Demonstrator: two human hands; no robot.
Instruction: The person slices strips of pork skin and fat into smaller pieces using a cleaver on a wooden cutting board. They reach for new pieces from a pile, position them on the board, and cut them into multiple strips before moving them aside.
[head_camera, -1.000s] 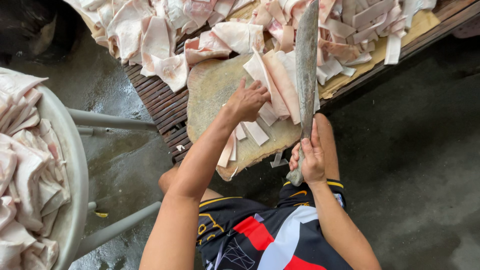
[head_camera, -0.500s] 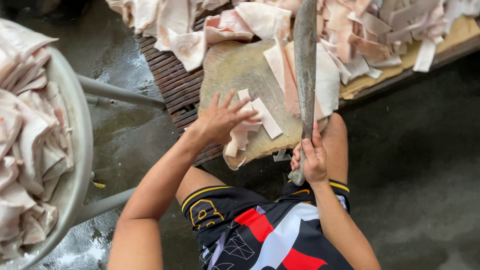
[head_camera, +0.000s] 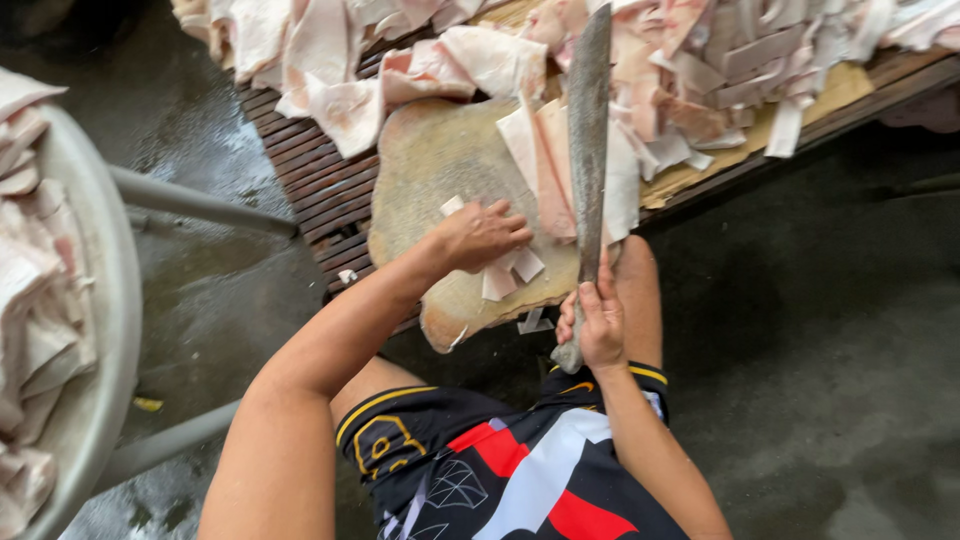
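My right hand (head_camera: 596, 320) grips the handle of a long grey cleaver (head_camera: 589, 130), whose blade points away from me over a slab of pale pork skin (head_camera: 545, 160). That slab lies on a round worn wooden chopping block (head_camera: 430, 170). My left hand (head_camera: 480, 235) lies flat on several cut white strips of skin (head_camera: 505, 270) near the block's front edge, just left of the blade.
A heap of pink and white pork skin pieces (head_camera: 700, 60) covers the slatted wooden platform (head_camera: 310, 180) behind the block. At the left a big metal basin (head_camera: 95, 300) on a frame holds more skin. The concrete floor (head_camera: 850, 330) is wet and dark.
My left hand has slid rightwards over the cut strips towards the blade. The cleaver stays raised in my right hand. The view has shifted slightly.
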